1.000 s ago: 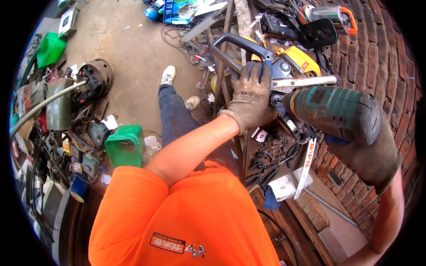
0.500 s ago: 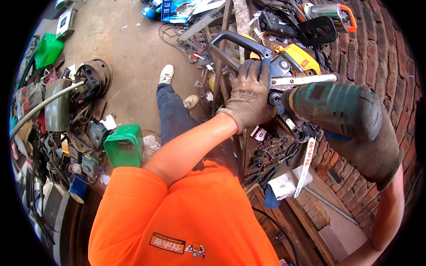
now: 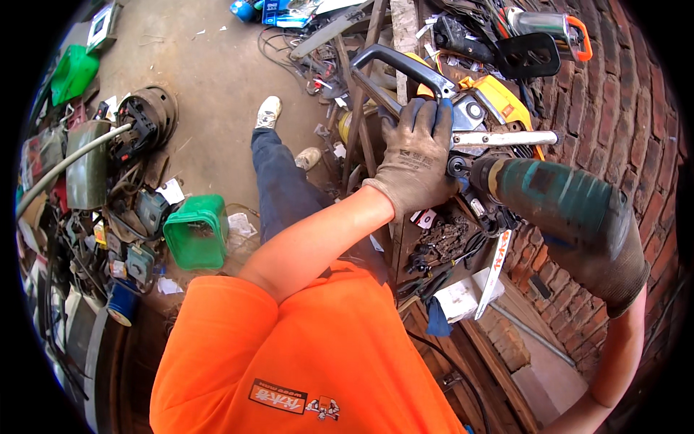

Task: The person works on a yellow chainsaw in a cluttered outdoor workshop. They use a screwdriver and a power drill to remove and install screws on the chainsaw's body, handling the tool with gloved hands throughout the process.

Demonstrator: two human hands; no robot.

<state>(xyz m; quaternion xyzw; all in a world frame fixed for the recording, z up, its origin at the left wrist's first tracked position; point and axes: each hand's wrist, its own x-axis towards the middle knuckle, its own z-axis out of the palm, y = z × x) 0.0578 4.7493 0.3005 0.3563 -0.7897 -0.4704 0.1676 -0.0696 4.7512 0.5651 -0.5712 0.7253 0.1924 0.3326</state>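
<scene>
A chainsaw body [image 3: 473, 108] with a black front handle, a yellow cover and a silver side lies at the upper right. My left hand [image 3: 419, 152], in a grey-brown glove, is laid over its near side, fingers curled against the casing beside the handle. A dark green power driver [image 3: 557, 192] is in my gloved right hand [image 3: 603, 267], which is wrapped around its grip, the fingers mostly hidden under the tool. The driver's nose points left at a round dark part on the saw, close to my left hand; whether they touch I cannot tell. A pale bar [image 3: 506, 138] crosses the saw's side.
A brick wall [image 3: 622, 108] runs along the right. Below the saw are a dirt-caked heap [image 3: 444, 242], a white strip [image 3: 494, 275] and a white box [image 3: 459, 298]. On the left stand a green tub [image 3: 195, 235], a wheel rim [image 3: 165, 119] and piled machine parts.
The view has shifted slightly. The driver's rear end has dipped lower in the picture, and its nose sits a little farther right. My left hand stays on the chainsaw.
</scene>
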